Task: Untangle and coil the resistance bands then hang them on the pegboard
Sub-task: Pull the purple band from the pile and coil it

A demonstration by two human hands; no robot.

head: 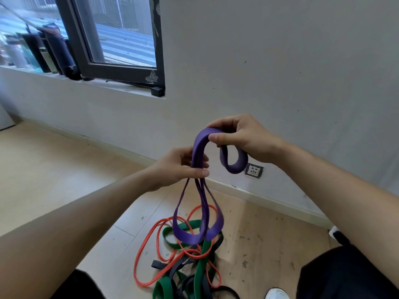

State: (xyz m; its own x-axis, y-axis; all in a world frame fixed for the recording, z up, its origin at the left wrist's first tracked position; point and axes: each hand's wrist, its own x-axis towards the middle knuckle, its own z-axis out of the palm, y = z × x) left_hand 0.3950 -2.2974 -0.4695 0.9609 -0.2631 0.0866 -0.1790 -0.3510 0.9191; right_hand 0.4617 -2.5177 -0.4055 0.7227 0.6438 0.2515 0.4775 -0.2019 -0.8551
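A purple resistance band (199, 145) is held up in front of me in several loops. My right hand (244, 139) pinches its top fold between thumb and fingers, and a short loop hangs under that hand. My left hand (183, 167) grips the gathered strands lower down, with long loops dangling below it. On the floor beneath lies a tangle of an orange band (149, 240), a green band (203, 262) and a black band (172, 270). No pegboard is in view.
A grey wall faces me with a power socket (254, 170) low down near the skirting. A dark-framed window (112, 39) sits at upper left, with bottles on its sill. The tiled floor is scuffed at the right. My white shoe (277, 294) shows at the bottom.
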